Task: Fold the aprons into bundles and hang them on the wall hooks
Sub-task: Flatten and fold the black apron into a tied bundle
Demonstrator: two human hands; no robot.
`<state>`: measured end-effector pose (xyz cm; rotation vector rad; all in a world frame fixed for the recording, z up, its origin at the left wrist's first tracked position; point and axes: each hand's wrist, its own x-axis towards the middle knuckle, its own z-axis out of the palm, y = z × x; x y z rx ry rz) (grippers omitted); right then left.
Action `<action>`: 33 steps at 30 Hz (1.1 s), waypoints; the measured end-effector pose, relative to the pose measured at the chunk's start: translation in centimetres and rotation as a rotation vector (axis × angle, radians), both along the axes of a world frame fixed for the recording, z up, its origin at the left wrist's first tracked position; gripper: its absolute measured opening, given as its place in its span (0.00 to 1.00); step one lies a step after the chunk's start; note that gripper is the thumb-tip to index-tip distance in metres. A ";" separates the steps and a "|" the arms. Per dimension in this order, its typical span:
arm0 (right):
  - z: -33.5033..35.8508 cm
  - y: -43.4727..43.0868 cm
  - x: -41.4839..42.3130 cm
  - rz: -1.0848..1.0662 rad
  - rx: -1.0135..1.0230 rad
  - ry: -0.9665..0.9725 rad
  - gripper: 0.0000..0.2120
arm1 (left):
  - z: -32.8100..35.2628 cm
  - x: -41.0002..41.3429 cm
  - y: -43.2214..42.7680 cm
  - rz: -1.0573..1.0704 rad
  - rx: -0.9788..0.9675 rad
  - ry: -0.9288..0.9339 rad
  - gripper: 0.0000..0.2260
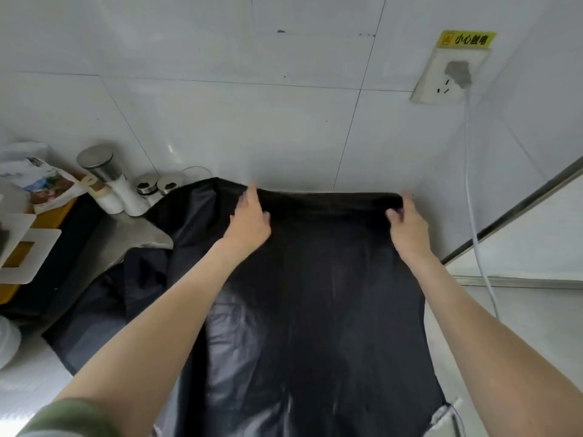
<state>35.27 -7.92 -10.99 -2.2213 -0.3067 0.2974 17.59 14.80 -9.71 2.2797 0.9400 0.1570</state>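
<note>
against the far wall, left hand [249,223] and right hand [408,225] each hold a closed grip on the folded far edge of the black apron [315,294], spread flat down the desk [142,236]; lidded jars [110,184] stand at far left.

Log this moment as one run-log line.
stage: folding | black apron: spread on counter, far edge folded at wall | left hand: pinches far edge | right hand: pinches far edge

yellow warning sticker [467,39] on the white tiled wall [220,89] just above a wall socket [448,78], black characters 小心触电 beside a small orange hazard icon, printed packet [38,181] at far left, its lettering too blurred to read
</note>
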 end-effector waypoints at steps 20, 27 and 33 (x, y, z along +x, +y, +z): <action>-10.5 -2.4 -6.5 0.426 -0.659 0.108 0.27 | -8.8 -5.9 -6.3 -0.441 0.315 0.591 0.30; -10.3 -2.0 -5.7 0.320 -0.658 0.109 0.24 | -7.5 -2.4 -7.5 -0.380 0.301 0.481 0.34; -10.2 -0.7 -3.7 0.272 -0.536 -0.032 0.29 | -9.8 -0.8 -8.2 -0.487 0.287 0.588 0.35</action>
